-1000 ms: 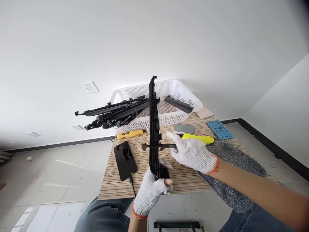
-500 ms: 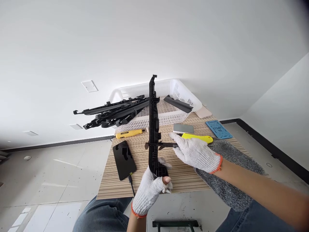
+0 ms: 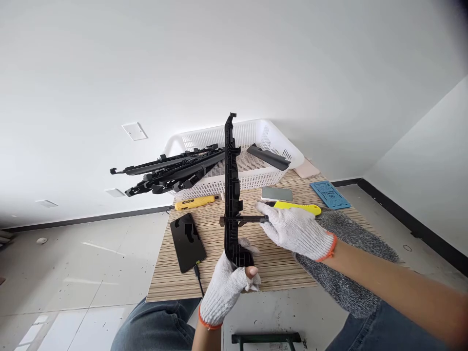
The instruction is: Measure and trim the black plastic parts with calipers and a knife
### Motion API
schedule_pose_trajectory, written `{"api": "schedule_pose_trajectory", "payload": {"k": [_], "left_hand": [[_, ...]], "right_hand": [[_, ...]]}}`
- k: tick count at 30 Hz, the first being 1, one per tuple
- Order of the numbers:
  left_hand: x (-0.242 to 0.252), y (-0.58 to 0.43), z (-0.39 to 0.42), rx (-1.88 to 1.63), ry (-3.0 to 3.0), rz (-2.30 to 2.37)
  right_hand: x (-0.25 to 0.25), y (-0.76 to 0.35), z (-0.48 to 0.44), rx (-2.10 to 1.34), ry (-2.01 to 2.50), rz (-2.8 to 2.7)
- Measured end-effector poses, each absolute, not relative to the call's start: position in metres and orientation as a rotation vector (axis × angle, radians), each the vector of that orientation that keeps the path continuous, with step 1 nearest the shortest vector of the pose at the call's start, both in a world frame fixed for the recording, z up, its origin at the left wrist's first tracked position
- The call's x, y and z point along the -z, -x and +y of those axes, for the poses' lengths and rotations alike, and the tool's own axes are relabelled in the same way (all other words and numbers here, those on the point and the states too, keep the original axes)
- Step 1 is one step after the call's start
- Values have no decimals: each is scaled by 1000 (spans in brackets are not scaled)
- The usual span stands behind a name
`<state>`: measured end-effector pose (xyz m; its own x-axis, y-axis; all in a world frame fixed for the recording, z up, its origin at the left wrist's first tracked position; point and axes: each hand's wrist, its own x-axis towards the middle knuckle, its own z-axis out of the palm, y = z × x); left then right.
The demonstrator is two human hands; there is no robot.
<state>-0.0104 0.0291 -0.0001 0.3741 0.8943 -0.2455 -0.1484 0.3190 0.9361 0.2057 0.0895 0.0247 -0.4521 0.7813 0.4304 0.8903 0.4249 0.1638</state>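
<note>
Upright over the table stands a long black plastic trim piece (image 3: 231, 180) with clips and ribs along it. My left hand (image 3: 228, 285), in a white knit glove with a bare thumb tip, is closed around its lower end. Gloved too, my right hand (image 3: 292, 231) pinches what looks like a dark caliper (image 3: 252, 219). Its bar lies level across the lower part of the trim piece, with one jaw on each side. Whether both jaws touch the piece I cannot tell. Just behind my right hand's fingers is a bright yellow tool handle (image 3: 300, 208).
Several similar black trim pieces (image 3: 175, 170) overhang the left of a white basket (image 3: 252, 182); a short dark piece (image 3: 268, 157) lies inside. Around are a yellow pen-like tool (image 3: 195, 203), a black phone (image 3: 188, 243) on a cable, a grey-screened device (image 3: 277, 194), a blue card (image 3: 330, 195) and grey cloth (image 3: 351, 239).
The whole view has shifted very slightly. Both hands keep the same hold, and the caliper stays across the trim piece.
</note>
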Motion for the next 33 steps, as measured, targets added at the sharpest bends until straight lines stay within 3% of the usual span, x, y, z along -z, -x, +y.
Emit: {"api": "schedule_pose_trajectory", "payload": {"k": [33], "left_hand": [[3,7,32,-812,-1032,1051]], "right_hand": [[-27,-201,87,604,1314,-2326]]}}
